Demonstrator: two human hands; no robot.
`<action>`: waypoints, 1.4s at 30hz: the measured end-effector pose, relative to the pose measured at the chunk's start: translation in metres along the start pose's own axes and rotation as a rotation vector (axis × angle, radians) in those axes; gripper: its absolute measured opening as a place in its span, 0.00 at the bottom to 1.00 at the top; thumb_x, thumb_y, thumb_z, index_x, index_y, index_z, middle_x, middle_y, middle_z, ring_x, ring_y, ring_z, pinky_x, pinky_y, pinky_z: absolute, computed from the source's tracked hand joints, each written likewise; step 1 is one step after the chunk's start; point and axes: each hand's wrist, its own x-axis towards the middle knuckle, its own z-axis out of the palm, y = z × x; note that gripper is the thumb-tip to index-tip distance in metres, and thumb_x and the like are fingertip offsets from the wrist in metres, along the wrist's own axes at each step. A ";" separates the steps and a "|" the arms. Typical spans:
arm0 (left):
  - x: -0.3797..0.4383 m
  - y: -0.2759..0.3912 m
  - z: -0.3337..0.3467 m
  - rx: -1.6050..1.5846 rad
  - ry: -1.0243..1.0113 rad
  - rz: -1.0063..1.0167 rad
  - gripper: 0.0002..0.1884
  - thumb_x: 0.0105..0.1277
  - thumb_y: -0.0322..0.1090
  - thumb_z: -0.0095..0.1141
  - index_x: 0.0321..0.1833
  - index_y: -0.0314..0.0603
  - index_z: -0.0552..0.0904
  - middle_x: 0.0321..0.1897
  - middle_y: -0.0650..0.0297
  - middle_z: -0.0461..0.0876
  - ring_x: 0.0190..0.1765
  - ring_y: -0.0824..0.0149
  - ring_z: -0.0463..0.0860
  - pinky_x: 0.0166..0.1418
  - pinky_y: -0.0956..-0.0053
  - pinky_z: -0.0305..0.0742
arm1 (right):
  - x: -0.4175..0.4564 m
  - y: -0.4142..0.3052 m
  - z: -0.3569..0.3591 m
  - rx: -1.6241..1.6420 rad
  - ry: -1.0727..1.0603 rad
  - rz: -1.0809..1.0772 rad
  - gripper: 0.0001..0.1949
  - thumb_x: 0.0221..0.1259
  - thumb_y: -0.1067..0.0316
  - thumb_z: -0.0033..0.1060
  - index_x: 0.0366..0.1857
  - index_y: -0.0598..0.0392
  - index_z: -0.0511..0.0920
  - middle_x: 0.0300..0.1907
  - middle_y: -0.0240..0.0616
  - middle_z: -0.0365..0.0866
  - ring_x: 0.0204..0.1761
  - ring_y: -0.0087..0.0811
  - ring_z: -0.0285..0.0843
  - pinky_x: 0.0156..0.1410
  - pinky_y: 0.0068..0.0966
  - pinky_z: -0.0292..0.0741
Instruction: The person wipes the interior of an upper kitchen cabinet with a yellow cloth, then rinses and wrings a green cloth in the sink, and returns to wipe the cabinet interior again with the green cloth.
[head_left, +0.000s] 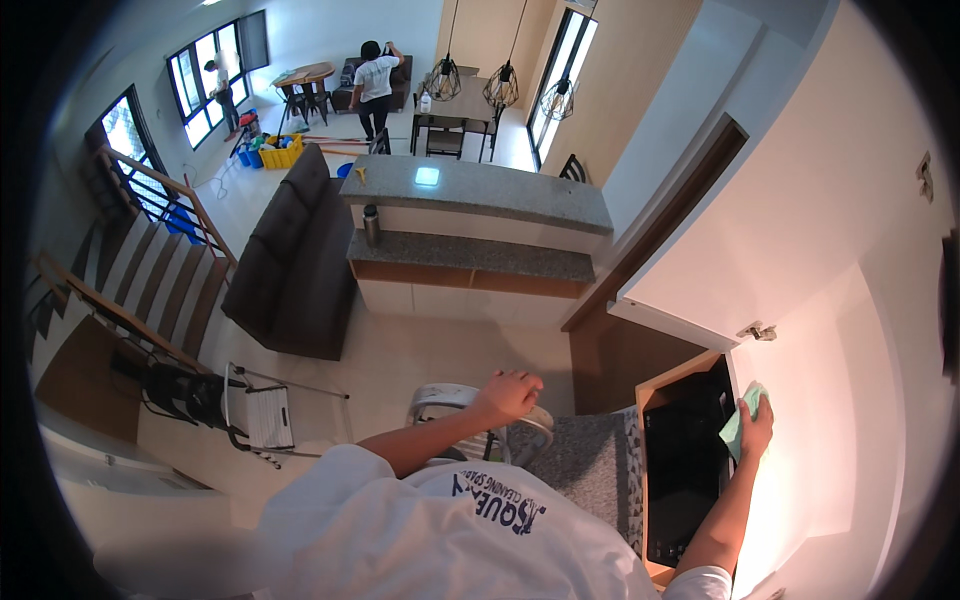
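Note:
A light green cloth (752, 399) is held in my right hand (756, 429), against the white inner surface of a lit cabinet (814, 450). Just left of that hand is a black appliance (684, 465) set in a wooden niche. A white cabinet door (750, 225) stands open on its hinge. My left hand (508, 395) is raised over the curved metal top rail of a stepladder (446, 394), its fingers bent; whether it touches the rail is unclear. No object shows in that hand.
Below the niche lies a granite countertop (577, 465). A bottle (371, 225) stands on the counter shelf ahead, beside a dark sofa (292, 262). At left are a folded step stool (268, 416) and stairs (161, 277). Two people (373, 82) are farther off, near a yellow crate (281, 155).

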 end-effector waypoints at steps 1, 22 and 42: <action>0.001 0.000 -0.002 -0.042 -0.013 -0.017 0.09 0.61 0.38 0.47 0.43 0.49 0.76 0.37 0.63 0.78 0.46 0.62 0.76 0.52 0.62 0.64 | 0.000 0.000 -0.001 -0.004 -0.001 0.000 0.30 0.54 0.46 0.53 0.57 0.56 0.68 0.60 0.41 0.65 0.64 0.39 0.58 0.66 0.33 0.57; 0.007 0.004 -0.003 0.190 -0.196 -0.072 0.15 0.65 0.47 0.41 0.39 0.47 0.78 0.35 0.61 0.79 0.42 0.59 0.78 0.48 0.57 0.64 | 0.005 0.010 0.011 0.036 0.032 0.026 0.24 0.60 0.53 0.47 0.56 0.56 0.68 0.59 0.43 0.66 0.63 0.40 0.60 0.66 0.33 0.58; 0.016 0.001 -0.009 -0.171 -0.386 -0.195 0.23 0.67 0.56 0.31 0.42 0.51 0.78 0.39 0.61 0.79 0.47 0.59 0.77 0.51 0.56 0.64 | 0.004 0.009 0.009 0.039 0.041 0.034 0.25 0.60 0.50 0.46 0.58 0.52 0.67 0.59 0.43 0.66 0.62 0.41 0.62 0.65 0.32 0.59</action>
